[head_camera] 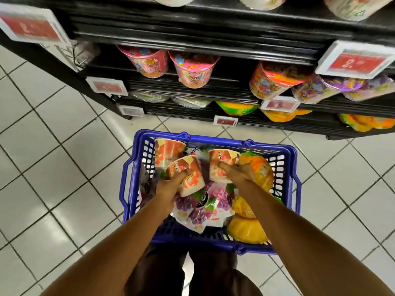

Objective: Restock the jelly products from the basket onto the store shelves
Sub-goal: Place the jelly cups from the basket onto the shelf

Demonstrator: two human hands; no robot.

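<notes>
1. The left hand [168, 184] is gripping an orange jelly cup [189, 175], with its fingers [181, 175] curled round the cup wall.
2. The right hand [237, 174] is gripping a second orange cup [221, 161], with its fingers clamped on the cup's side.
3. Both cups are sitting inside the blue basket [213, 138] and are not yet lifted clear.
4. A third orange cup [167, 152] is lying just beyond the left fingers. Grape pouches [205, 208] are lying beneath both hands.
5. The shelves [192, 45] are standing well beyond the fingers. Judging by the full basket, most of the restocking is waiting to be done.
</notes>
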